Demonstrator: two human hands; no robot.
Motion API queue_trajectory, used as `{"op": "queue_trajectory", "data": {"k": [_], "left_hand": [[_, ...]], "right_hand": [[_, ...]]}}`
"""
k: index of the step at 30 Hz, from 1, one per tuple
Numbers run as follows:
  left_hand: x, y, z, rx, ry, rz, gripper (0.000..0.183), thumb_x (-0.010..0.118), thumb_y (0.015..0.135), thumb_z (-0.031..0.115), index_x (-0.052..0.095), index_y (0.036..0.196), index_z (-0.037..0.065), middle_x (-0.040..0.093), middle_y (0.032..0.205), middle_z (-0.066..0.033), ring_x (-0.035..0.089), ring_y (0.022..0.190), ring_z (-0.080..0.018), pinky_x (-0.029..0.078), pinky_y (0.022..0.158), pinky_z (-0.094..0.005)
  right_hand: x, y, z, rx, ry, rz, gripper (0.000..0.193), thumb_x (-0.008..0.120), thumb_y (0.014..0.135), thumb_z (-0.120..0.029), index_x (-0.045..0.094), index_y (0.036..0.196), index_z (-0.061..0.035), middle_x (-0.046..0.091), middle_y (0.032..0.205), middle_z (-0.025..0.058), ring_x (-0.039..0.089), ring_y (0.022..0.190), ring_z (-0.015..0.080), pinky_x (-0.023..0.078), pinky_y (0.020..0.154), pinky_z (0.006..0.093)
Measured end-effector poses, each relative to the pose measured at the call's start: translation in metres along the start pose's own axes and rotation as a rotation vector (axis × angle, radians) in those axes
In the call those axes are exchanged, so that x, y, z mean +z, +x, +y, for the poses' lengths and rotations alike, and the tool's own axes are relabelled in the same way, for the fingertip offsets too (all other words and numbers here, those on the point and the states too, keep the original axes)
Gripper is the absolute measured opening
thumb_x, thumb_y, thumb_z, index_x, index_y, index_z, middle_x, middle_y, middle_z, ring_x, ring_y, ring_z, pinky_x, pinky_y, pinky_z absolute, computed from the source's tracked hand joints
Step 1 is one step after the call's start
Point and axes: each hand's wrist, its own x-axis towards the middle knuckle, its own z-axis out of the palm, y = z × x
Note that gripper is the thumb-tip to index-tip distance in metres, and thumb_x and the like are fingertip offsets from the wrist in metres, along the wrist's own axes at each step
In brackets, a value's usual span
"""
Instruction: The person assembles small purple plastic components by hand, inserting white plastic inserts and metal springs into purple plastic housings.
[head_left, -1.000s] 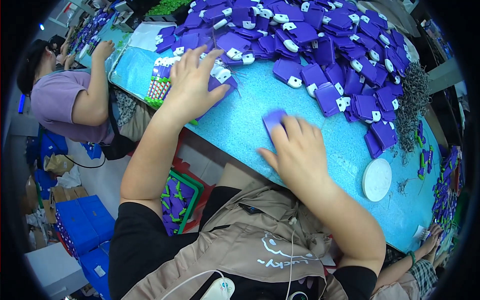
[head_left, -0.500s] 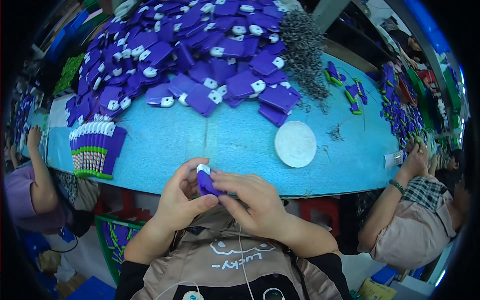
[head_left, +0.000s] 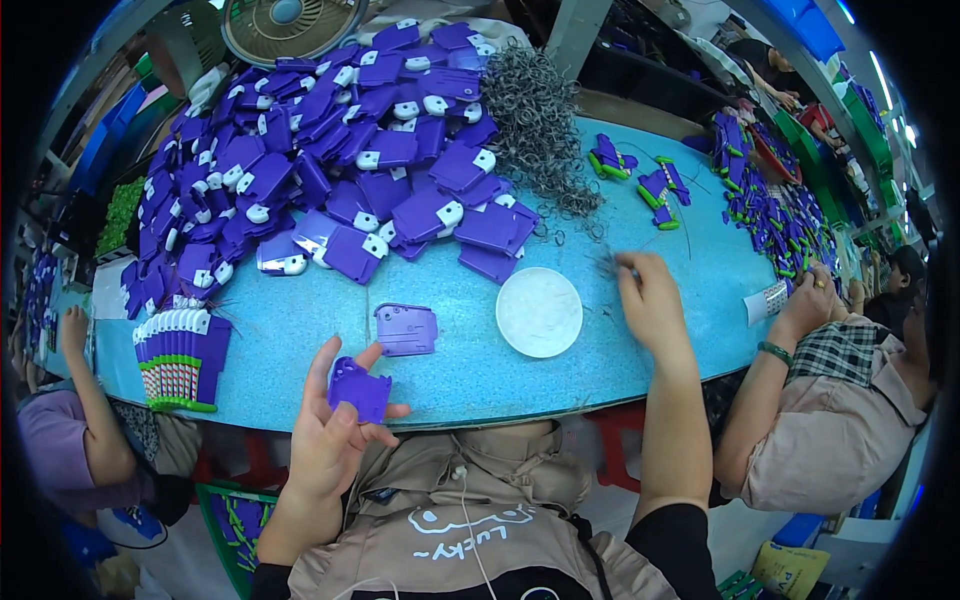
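My left hand [head_left: 335,425] holds a purple plastic half-shell [head_left: 360,392] with its hollow inner side facing up. The thumb presses on the shell's lower edge while the other fingers spread out behind it. A second purple shell piece [head_left: 406,330] lies on the blue table just beyond that hand. Out to the right, my right hand [head_left: 648,295] is over the table with thumb and fingers drawn together. Its fingertips are at a small tuft of thin dark wire pieces [head_left: 604,262]; whatever they pinch is too small to make out. A round white lid-like disc [head_left: 540,312] sits between the hands.
A big heap of purple cases with white ends [head_left: 330,150] covers the far table, beside a pile of dark wire rings [head_left: 540,120]. Finished-looking purple-green pieces [head_left: 180,355] stand in a row at left. Co-workers' arms [head_left: 770,390] flank both sides.
The purple case between both hands has come apart: one shell lies on the table, the other stays in my left hand. My right hand has moved away to the right. The view has shifted.
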Motion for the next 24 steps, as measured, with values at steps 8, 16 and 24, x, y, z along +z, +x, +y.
{"op": "queue_trajectory", "data": {"k": [8,16,24], "left_hand": [[0.016,-0.010,0.008,-0.098,-0.098,-0.018,0.066,0.052,0.087,0.010,0.012,0.139,0.007,0.031,0.136,-0.0242,0.059,0.097,-0.0381,0.057,0.065,-0.0381],[0.003,-0.014,0.000,-0.490,-0.020,-0.294,0.034,0.043,0.095,0.025,0.049,0.109,-0.004,0.064,0.082,-0.0207,0.065,0.060,-0.0210,0.048,0.042,-0.0229],[0.018,-0.010,-0.022,-0.323,0.071,-0.368,0.039,0.045,0.094,0.021,0.036,0.127,0.001,0.057,0.111,-0.0164,0.059,0.089,-0.0183,0.049,0.072,-0.0288]], "right_hand": [[-0.009,0.035,0.048,0.022,-0.572,0.182,0.025,0.059,0.080,-0.024,0.060,0.090,-0.0013,0.056,0.093,0.0169,0.054,0.089,0.0324,0.044,0.075,0.0410],[-0.037,-0.050,0.027,0.265,-0.207,0.143,0.025,0.056,0.082,-0.015,0.051,0.102,-0.0002,0.058,0.070,0.0107,0.055,0.057,0.0237,0.044,0.054,0.0351],[-0.009,-0.102,-0.097,-0.082,1.210,0.159,0.024,0.053,0.081,0.008,0.038,0.096,-0.0037,0.053,0.079,0.0113,0.056,0.067,0.0157,0.049,0.056,0.0251]]}}
